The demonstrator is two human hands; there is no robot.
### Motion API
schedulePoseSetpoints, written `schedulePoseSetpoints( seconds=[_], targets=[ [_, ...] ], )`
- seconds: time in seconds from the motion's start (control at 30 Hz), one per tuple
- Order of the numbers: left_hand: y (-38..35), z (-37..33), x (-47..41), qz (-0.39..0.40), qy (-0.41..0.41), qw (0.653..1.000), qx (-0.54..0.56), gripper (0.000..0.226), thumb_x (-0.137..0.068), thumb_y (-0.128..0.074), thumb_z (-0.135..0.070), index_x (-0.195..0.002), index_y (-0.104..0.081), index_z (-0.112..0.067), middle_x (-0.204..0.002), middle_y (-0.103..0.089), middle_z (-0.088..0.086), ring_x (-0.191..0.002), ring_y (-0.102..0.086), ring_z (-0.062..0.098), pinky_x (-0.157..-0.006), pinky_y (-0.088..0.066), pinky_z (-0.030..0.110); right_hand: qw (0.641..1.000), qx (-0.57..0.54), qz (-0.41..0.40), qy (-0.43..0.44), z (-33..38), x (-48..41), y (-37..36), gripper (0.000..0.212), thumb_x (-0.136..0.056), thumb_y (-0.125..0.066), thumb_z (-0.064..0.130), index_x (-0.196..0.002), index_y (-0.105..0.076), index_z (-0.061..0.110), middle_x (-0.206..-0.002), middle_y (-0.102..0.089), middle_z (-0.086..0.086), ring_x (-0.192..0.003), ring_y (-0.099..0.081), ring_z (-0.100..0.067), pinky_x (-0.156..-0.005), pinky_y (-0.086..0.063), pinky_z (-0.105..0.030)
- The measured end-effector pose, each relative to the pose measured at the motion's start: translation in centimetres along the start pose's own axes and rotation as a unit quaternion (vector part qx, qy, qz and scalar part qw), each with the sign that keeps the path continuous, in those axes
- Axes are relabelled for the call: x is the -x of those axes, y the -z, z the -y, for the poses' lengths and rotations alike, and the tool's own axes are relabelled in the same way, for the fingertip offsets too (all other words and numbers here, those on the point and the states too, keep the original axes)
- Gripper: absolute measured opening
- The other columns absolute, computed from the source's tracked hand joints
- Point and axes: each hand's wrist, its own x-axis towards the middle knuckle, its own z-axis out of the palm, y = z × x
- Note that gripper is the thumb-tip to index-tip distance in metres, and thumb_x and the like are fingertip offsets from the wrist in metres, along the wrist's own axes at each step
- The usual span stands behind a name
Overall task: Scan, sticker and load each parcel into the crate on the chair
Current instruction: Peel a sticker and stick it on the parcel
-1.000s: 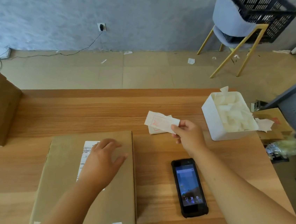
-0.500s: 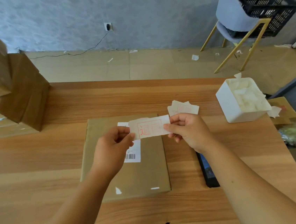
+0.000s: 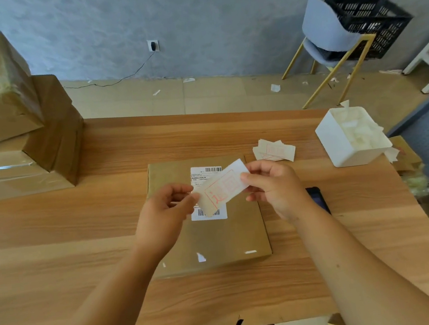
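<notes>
A flat brown parcel (image 3: pixel 221 238) lies on the wooden table (image 3: pixel 59 258), its white shipping label (image 3: pixel 204 172) partly hidden by my hands. Above it I hold a white sticker (image 3: pixel 223 185) with red print, tilted. My right hand (image 3: pixel 271 185) pinches its right end; my left hand (image 3: pixel 165 209) pinches its lower left corner. The black crate (image 3: pixel 370 21) sits on the grey chair (image 3: pixel 327 34) at the far right. A black scanner phone (image 3: pixel 318 199) peeks out from behind my right wrist.
Stacked taped parcels (image 3: pixel 10 117) fill the table's left end. A small pile of stickers (image 3: pixel 274 150) and a white box of backing scraps (image 3: pixel 350 134) lie at the right. Paper scraps litter the floor by the chair.
My left hand left the parcel and came up to the sticker that my right hand lifted from the pile. The sticker now tilts over the label. The view shifted left.
</notes>
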Motion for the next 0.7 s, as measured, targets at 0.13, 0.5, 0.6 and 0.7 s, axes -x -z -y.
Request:
schedulePoseSetpoints(
  seconds=[0.13,0.5,0.6,0.7],
  targets=[
    [0.9,-0.4,0.0,0.037,-0.028,0.999,-0.024,0.007,-0.086,-0.064,-0.021,-0.083,-0.069,-0.025,-0.068,-0.070,-0.011,-0.059,-0.061,0.001,-0.056,-0.047,0.015,1.000,0.013,0.015,0.005,0.4,0.4,-0.8,0.014,-0.088,-0.063,0.003,-0.086,-0.070,0.015,-0.077,-0.074,0.000,-0.065,-0.067,-0.009,-0.053,-0.051,-0.021],
    [1.6,-1.0,-0.4,0.128,-0.012,0.991,-0.034,0.014,-0.082,-0.065,-0.008,-0.073,-0.067,-0.018,-0.055,-0.062,-0.012,-0.048,-0.052,-0.001,-0.048,-0.040,0.010,0.999,0.043,0.019,0.027,1.2,0.1,-1.7,0.010,-0.086,-0.065,0.002,-0.090,-0.067,0.011,-0.077,-0.073,0.000,-0.065,-0.064,-0.008,-0.049,-0.045,-0.019],
    [1.7,-1.1,-0.3,0.136,-0.007,0.990,-0.032,0.013,-0.082,-0.066,-0.010,-0.072,-0.069,-0.018,-0.057,-0.063,-0.009,-0.050,-0.050,0.003,-0.051,-0.041,0.015,0.998,0.050,0.018,0.031,1.2,0.1,-1.7,0.010,-0.086,-0.065,0.002,-0.087,-0.066,0.012,-0.075,-0.073,0.001,-0.064,-0.064,-0.007,-0.048,-0.045,-0.018],
    [1.8,-1.2,-0.1,0.160,-0.002,0.987,-0.019,0.016,-0.082,-0.065,-0.007,-0.070,-0.070,-0.016,-0.058,-0.065,-0.005,-0.051,-0.049,0.006,-0.051,-0.042,0.017,0.998,0.050,0.011,0.036,1.1,0.1,-1.8,0.009,-0.087,-0.065,0.004,-0.087,-0.066,0.013,-0.074,-0.073,0.003,-0.065,-0.064,-0.005,-0.049,-0.045,-0.018]
  ],
)
